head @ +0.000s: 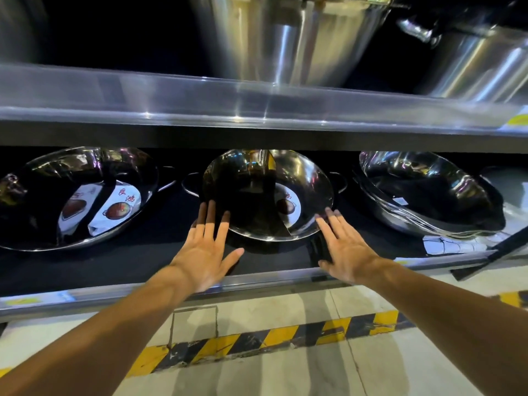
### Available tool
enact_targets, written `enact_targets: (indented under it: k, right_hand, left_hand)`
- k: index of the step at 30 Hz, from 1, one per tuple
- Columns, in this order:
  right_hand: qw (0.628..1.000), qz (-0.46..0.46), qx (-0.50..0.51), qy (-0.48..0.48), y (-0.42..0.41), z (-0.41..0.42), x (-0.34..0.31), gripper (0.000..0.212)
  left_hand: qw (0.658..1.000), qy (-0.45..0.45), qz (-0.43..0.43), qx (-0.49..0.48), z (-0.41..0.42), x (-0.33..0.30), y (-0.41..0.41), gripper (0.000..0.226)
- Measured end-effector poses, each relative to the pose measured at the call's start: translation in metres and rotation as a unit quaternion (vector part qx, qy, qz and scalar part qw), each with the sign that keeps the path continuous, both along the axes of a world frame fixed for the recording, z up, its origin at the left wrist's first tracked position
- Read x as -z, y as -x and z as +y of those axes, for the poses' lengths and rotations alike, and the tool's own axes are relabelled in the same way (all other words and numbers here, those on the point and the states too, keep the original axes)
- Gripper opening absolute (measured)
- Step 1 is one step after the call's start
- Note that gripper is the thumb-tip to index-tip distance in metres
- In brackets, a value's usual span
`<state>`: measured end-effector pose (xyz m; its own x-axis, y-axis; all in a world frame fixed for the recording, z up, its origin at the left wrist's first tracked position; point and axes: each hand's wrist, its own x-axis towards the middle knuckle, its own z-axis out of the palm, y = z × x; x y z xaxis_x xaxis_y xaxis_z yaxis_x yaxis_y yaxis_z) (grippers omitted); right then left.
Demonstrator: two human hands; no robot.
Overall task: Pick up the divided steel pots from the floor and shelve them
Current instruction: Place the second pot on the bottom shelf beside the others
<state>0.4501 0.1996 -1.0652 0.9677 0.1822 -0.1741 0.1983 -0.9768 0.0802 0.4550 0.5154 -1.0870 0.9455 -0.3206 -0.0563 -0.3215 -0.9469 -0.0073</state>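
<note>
A divided steel pot [308, 192] with two loop handles and a curved partition sits in the middle of the low shelf [257, 277], a paper label in its right half. My left hand [204, 252] is flat and open, its fingertips at the pot's near-left rim. My right hand [344, 247] is open too, fingers spread at the near-right rim. Neither hand grips anything. Another divided pot [85, 195] with labels rests on the shelf to the left. On the right, a stack of steel pots [423, 201] leans.
The upper shelf [200, 95] carries large steel stockpots [285, 38]. Black and yellow hazard tape [271, 338] runs across the pale tiled floor below the shelf. No pots show on the visible floor.
</note>
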Motion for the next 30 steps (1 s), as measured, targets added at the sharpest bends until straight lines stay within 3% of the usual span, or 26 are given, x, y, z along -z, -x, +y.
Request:
enact_targets:
  k: [6, 10, 13, 21, 25, 30]
  right_hand:
    - [1.0, -0.001, -0.006, 0.006, 0.003, 0.0, -0.004, 0.101]
    - [1.0, 0.002, 0.0, 0.012, 0.0, -0.003, -0.007, 0.095]
    - [1.0, 0.006, 0.012, 0.005, 0.0, -0.003, -0.004, 0.094]
    - [1.0, 0.008, 0.018, 0.008, 0.003, -0.003, -0.004, 0.094]
    - [0.999, 0.022, 0.03, -0.001, 0.003, 0.001, -0.008, 0.092]
    - [0.998, 0.044, 0.045, -0.026, 0.001, 0.005, -0.014, 0.088]
  left_hand:
    - [1.0, 0.002, 0.011, 0.004, 0.003, -0.007, -0.007, 0.084]
    - [0.997, -0.044, -0.052, 0.038, 0.0, -0.015, 0.003, 0.086]
    - [0.994, -0.073, -0.017, 0.079, -0.003, -0.008, 0.01, 0.096]
    - [0.993, 0.104, 0.033, 0.039, -0.007, -0.005, -0.01, 0.078]
    - [0.998, 0.01, 0.045, 0.05, -0.006, -0.01, -0.01, 0.082]
    - [0.996, 0.057, 0.066, 0.034, -0.007, -0.021, -0.006, 0.077]
